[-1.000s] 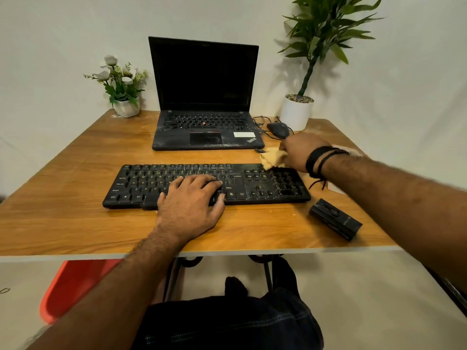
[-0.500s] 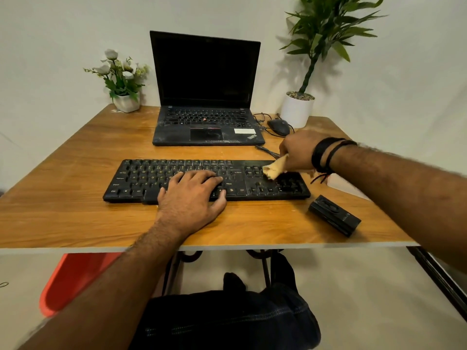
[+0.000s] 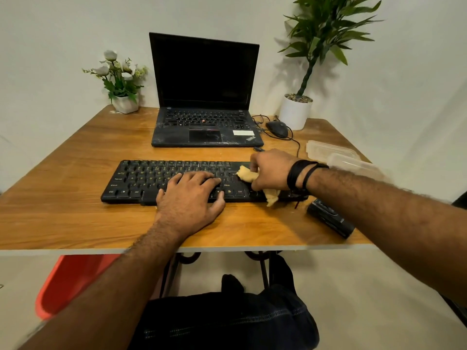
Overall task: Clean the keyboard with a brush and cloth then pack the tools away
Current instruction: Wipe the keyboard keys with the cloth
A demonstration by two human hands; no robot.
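- Gripping a crumpled yellow cloth (image 3: 249,176), the fingers of the right hand (image 3: 271,170) are curled round it and hold it against the right-hand part of the black keyboard (image 3: 151,176); a loose end of the cloth hangs past the keyboard's near edge.
- Left hand (image 3: 190,198): fingers extended and slightly spread, lying flat on the keys at the middle of the keyboard, with the thumb over its near edge; it holds nothing.
- Right wrist: dark bands (image 3: 300,176) sit just right of the keyboard's right end.
- Keyboard: lies flat on the wooden table (image 3: 63,198), near the table's front edge, its length parallel to that edge.
- Small black case (image 3: 331,218): on the table just right of the keyboard, near the front edge.
- Clear plastic containers (image 3: 338,155): right of the keyboard and farther back.
- Open laptop (image 3: 204,97), screen dark: directly behind the keyboard.
- Black mouse (image 3: 277,128) with cable: behind the keyboard, to the right of the laptop.
- White-potted green plant (image 3: 297,111): behind the mouse.
- Small pot of white flowers (image 3: 118,82): behind the keyboard, to the left.
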